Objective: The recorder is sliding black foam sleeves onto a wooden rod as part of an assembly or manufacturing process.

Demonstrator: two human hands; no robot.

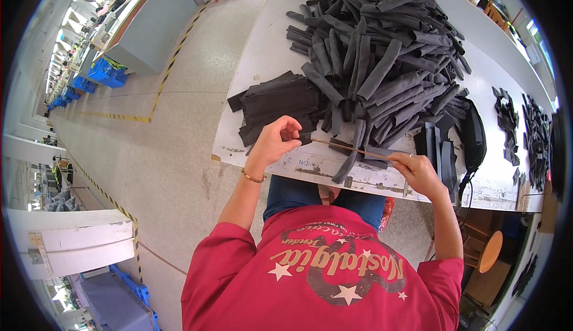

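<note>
My right hand [418,173] grips one end of a thin brown stick [352,149] over the table's near edge. The stick reaches left to my left hand [276,143], whose fingers are curled in a pinch at its far tip. Something small and dark shows at those fingertips, too small to make out. Just beyond my left hand lies a flat stack of black fabric pieces [280,101]. A large heap of dark grey fabric tubes [382,50] rises past the stick. One grey strip [349,161] hangs toward the near edge beneath the stick.
The white worktable [256,50] has a worn near edge. To the right are a black pouch-like item [473,134] with a cord, upright dark strips [439,152] and more dark pieces [507,125]. A wooden stool [490,251] stands below right. Blue crates [107,72] are far left.
</note>
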